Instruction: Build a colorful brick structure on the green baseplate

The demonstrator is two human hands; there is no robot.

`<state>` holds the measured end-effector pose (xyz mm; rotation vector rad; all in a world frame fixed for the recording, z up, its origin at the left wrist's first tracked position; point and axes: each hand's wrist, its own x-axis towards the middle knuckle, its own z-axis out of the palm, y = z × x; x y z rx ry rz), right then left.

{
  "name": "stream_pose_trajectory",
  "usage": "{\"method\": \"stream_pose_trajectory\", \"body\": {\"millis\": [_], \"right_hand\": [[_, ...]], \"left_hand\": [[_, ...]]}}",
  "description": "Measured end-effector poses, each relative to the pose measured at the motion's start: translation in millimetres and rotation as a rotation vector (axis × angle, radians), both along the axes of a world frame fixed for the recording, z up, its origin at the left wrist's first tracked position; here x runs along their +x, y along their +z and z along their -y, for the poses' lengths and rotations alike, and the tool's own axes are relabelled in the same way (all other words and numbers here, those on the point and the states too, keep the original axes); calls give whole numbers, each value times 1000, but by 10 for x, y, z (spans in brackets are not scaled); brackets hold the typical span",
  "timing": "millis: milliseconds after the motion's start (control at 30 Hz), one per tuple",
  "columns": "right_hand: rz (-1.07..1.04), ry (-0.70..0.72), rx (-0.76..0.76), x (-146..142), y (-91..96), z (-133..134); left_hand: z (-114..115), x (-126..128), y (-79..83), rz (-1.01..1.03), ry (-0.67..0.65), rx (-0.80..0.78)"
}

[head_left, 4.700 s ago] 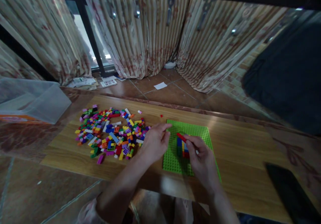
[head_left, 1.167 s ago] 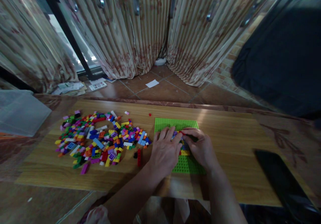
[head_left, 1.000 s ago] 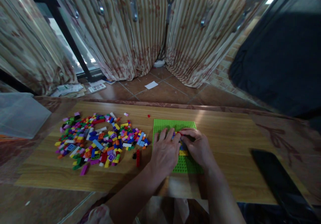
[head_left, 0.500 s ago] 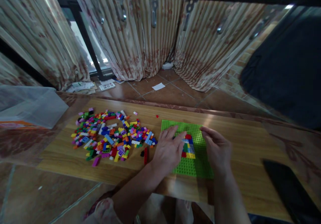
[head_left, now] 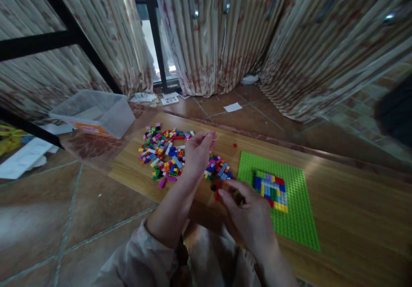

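Note:
My left hand point(head_left: 197, 150) hovers over the right part of a pile of small coloured bricks point(head_left: 161, 150), its fingers drawn together against the thumb; I cannot see what, if anything, is between them. My right hand point(head_left: 249, 212) lies low at the table's near edge, left of the green baseplate point(head_left: 294, 222). Its fingers are apart and point at a red brick point(head_left: 218, 190) and a dark piece beside it. A flat multicoloured block of bricks point(head_left: 271, 188) sits pressed on the baseplate, touched by neither hand.
A clear plastic box point(head_left: 96, 113) stands at the table's far left corner. One tiny red piece point(head_left: 234, 145) lies apart behind the baseplate. Papers point(head_left: 233, 107) lie on the tiled floor below striped curtains. The wooden table point(head_left: 354, 218) stretches to the right.
Both hands have left the block on the baseplate. My left hand went up over the brick pile; my right hand moved left towards the red brick. The view has swung left.

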<state>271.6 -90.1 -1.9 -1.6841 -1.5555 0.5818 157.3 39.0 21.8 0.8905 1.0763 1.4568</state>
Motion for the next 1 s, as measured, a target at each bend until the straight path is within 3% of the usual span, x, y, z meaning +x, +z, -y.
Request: {"method": "stream_pose_trajectory", "body": {"millis": [133, 233, 333, 500, 633, 800, 900, 1000], "right_hand": [[198, 47, -102, -177, -121, -23], [215, 57, -98, -213, -161, -37], [104, 22, -91, -190, -135, -47], [-265, -48, -70, 19, -95, -68], [-476, -181, -38, 266, -132, -85], [-619, -322, -8, 490, -81, -66], [-668, -310, 8, 558, -39, -23], [-693, -256, 19, 604, -45, 33]], "left_hand": [[28, 5, 24, 47, -25, -34], [36, 41, 14, 41, -65, -50], [43, 77, 2, 18, -96, -60], [82, 124, -14, -43, -196, -97], [147, 199, -58, -156, -331, -92], [328, 386, -133, -278, -569, 60], [465, 511, -159, -279, -700, 110], [548, 608, -164, -246, -721, 101]]}}
